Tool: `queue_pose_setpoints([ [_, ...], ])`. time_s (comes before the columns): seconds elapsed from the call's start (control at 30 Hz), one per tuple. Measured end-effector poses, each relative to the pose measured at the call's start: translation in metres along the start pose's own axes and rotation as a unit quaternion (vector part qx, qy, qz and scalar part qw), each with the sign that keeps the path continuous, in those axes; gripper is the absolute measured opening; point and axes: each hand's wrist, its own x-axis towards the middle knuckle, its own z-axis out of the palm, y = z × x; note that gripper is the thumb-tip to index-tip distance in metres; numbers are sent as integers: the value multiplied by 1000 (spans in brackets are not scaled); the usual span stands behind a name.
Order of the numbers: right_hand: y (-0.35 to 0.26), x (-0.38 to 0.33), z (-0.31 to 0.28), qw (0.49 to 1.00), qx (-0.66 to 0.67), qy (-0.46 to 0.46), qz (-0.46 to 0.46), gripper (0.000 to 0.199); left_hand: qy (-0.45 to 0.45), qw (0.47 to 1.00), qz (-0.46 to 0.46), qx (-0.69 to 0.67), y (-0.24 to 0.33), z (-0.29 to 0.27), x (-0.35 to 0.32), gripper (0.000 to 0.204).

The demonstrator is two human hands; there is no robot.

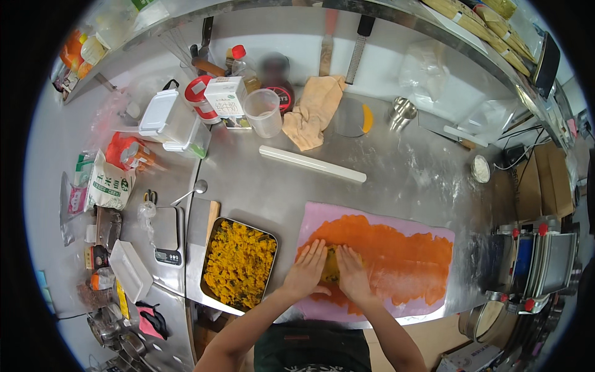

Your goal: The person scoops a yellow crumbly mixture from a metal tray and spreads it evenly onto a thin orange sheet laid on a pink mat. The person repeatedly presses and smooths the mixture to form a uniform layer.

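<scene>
Both hands, left hand (307,271) and right hand (352,274), lie spread flat, pressing yellow filling (330,265) onto the near-left end of the orange dough sheet (396,251). Judging by this, filling is underway; next comes a scoop from the tray (239,263) at left.

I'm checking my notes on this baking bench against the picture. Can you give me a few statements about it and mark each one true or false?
1. Both hands press on the orange dough sheet. True: the left hand and the right hand lie flat at its near left end, around a darker yellow lump.
2. The dough lies straight on the steel table. False: it lies on a pink mat.
3. The metal tray of yellow chopped filling is to the left of the hands. True.
4. The white rolling pin rests on the dough. False: it lies on the bare table beyond the mat.
5. The clear plastic cup lies on its side. False: it stands upright.
</scene>
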Motion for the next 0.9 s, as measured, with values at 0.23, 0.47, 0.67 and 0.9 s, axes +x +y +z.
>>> queue_pose_setpoints([
  [0.23,7,-11,-20,999,43,-9,20,60,5,1000,-8,2,11,-2,-3,124],
  [0.47,-11,-48,11,998,-47,-46,7,60,-43,996,35,63,21,22,-15,80],
  [0.67,-16,-65,21,989,-113,-87,-30,66,-101,993,48,29,39,17,-27,99],
  [0.9,-19,-79,3,995,-59,-58,55,68,-34,998,-51,2,37,21,-49,110],
])
